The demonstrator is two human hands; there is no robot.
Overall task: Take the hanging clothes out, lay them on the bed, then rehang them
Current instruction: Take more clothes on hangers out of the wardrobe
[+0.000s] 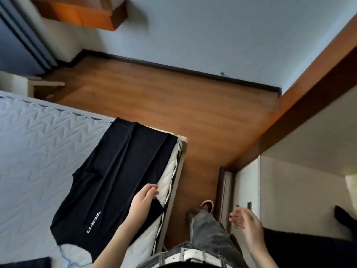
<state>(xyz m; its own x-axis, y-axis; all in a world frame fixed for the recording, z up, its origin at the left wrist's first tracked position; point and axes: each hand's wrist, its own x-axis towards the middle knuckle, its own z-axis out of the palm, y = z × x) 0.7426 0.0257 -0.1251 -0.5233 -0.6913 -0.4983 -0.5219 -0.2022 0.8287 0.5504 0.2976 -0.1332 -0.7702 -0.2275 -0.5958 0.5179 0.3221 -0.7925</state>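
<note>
Bed (38, 142): bare quilted mattress, left of view. One black Li-Ning shirt (116, 180) lies spread flat on it, along the mattress's right side, lettering upward, one end at the mattress corner. Its right margin hangs a little over the side of the mattress.

Left hand (143, 202): rests on the shirt's right margin, back of the hand upward. Its fingers (152, 190) are bent at the cloth's edge; cannot tell whether they pinch the fabric or merely lie on it.

Right hand (247, 223): in the air, well apart from the shirt, in front of the white wardrobe door (247, 182). The fingers are loosely spread and hold nothing.

A second dark cloth (25, 263) shows at the bottom left corner on the bed; type not determinable.

The person stands on the wooden floor (173, 103) between bed and wardrobe, in grey jeans (206, 229), white belt (193, 255), one shoe (207, 205) visible. A wooden wall shelf (83, 14) is mounted at upper left
</note>
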